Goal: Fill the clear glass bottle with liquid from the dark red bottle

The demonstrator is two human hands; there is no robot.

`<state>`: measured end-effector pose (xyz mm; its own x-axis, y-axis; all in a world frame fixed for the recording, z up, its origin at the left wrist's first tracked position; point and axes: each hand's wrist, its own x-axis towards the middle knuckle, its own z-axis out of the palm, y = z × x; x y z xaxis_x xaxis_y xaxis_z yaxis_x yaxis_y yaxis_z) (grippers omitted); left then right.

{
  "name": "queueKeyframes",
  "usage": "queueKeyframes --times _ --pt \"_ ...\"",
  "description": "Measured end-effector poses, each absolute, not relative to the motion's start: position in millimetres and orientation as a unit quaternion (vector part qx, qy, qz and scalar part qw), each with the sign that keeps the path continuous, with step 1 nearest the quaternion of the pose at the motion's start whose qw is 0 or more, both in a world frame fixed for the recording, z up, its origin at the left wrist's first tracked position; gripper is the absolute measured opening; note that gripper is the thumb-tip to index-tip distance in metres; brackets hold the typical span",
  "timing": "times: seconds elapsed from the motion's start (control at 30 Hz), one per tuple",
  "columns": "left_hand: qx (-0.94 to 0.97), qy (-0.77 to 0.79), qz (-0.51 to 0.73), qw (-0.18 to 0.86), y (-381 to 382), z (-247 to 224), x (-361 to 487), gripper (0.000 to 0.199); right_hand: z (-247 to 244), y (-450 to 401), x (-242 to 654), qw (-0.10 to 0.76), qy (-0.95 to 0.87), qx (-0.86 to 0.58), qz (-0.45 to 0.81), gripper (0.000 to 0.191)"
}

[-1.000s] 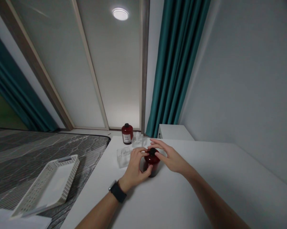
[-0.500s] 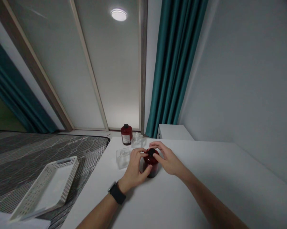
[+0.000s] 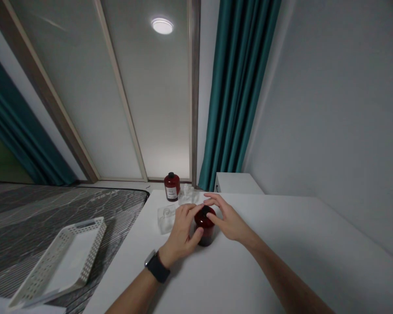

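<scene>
A dark red bottle (image 3: 204, 226) with a black cap (image 3: 205, 210) stands upright on the white table. My left hand (image 3: 185, 231) is curved around the bottle's left side, its thumb at the front and its fingertips up near the cap. From the right, my right hand (image 3: 227, 218) reaches over the top, with its thumb at the cap's near side and its other fingers bent behind it. Fingers partly cover the cap. Left of my left hand lies a clear glass bottle (image 3: 165, 219). Farther back are a second red bottle (image 3: 172, 187) with a white label and another clear glass piece (image 3: 187, 195).
The white table (image 3: 248, 270) runs along the grey wall at right. Down on the left, a white perforated basket (image 3: 93, 248) rests on a grey patterned surface (image 3: 124, 203). Behind the table stand a white cabinet (image 3: 238, 181) and a teal curtain (image 3: 240, 96).
My left fingers have straightened slightly and lie closer to the cap. The right hand keeps nearly the same pose around the cap. The whole view has shifted slightly.
</scene>
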<state>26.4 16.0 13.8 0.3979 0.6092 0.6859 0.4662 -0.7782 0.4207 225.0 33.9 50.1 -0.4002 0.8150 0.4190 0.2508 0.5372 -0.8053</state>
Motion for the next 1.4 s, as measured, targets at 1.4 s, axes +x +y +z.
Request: queueKeyframes --times 1.4 --pt "0.848 0.310 0.428 0.029 6 24 -16 0.033 41 34 212 0.470 -0.724 -0.411 0.293 0.051"
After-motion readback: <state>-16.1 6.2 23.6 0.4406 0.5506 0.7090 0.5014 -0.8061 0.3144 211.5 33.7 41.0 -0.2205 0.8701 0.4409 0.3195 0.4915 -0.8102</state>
